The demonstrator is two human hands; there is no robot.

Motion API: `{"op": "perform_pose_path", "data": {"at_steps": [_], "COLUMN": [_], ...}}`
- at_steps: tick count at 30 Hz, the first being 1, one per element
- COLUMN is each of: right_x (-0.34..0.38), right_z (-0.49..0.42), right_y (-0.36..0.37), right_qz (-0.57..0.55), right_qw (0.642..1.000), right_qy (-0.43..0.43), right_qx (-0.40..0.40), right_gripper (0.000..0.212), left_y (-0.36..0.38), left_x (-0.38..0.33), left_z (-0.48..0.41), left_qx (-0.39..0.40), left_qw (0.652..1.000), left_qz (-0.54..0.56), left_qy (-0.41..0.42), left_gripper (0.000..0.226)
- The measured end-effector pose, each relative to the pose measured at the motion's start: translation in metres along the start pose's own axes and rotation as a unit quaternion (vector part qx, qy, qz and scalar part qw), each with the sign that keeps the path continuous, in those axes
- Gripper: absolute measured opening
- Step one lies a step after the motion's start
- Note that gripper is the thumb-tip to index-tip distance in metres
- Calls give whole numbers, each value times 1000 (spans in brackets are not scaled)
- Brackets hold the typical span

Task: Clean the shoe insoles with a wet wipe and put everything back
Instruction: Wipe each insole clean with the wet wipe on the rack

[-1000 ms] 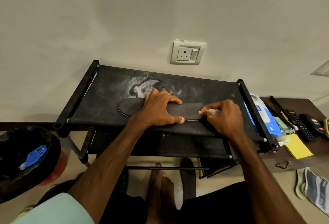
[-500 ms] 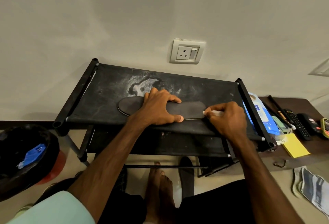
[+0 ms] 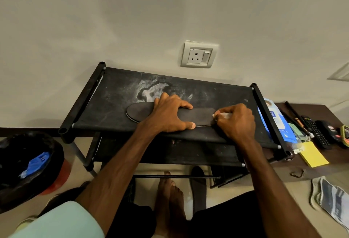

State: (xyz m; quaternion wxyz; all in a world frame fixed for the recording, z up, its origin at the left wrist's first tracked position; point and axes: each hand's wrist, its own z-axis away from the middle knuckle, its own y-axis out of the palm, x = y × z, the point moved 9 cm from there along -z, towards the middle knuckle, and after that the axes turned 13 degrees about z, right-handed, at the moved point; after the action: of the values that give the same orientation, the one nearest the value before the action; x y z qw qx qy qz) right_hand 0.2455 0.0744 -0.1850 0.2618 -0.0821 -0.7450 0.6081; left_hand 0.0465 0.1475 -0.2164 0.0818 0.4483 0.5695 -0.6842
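Still scrubbing my insole's [image 3: 140, 114] right end.
My left hand [image 3: 168, 114], fingers spread, pins it flat; my right hand [image 3: 237, 123] pinches the wipe [image 3: 223, 114], back from a short outward stroke.

Dark grey insole [image 3: 140, 112], black rack [image 3: 117, 94] with whitish stain, blue-white wipes pack [image 3: 274, 122], yellow notepad [image 3: 313, 156].

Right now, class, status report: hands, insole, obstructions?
Left hand pressing insole flat on shoe rack. Right hand pinching wet wipe at insole's end. Nothing in the way.
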Motion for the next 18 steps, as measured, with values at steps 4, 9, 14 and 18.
{"op": "perform_pose_path", "data": {"at_steps": [4,9,14,18], "right_x": [44,23,8,45], "right_z": [23,5,-1,20], "right_y": [23,12,6,31], "right_qz": [-15,10,9,-43], "right_qw": [993,997,998,984], "right_qy": [-103,-64,-50,-132], "right_qx": [57,40,32,110], "right_gripper": [19,16,16,16], "left_y": [-1,1,1,3], "left_x": [3,-1,1,1], "left_z": [0,0,-1,-1], "left_qx": [-5,-5,5,16], "left_qw": [1000,1000,1000,999], "left_qz": [-7,-17,-25,-38], "left_qy": [6,12,13,20], "left_gripper": [66,65,66,68]}}
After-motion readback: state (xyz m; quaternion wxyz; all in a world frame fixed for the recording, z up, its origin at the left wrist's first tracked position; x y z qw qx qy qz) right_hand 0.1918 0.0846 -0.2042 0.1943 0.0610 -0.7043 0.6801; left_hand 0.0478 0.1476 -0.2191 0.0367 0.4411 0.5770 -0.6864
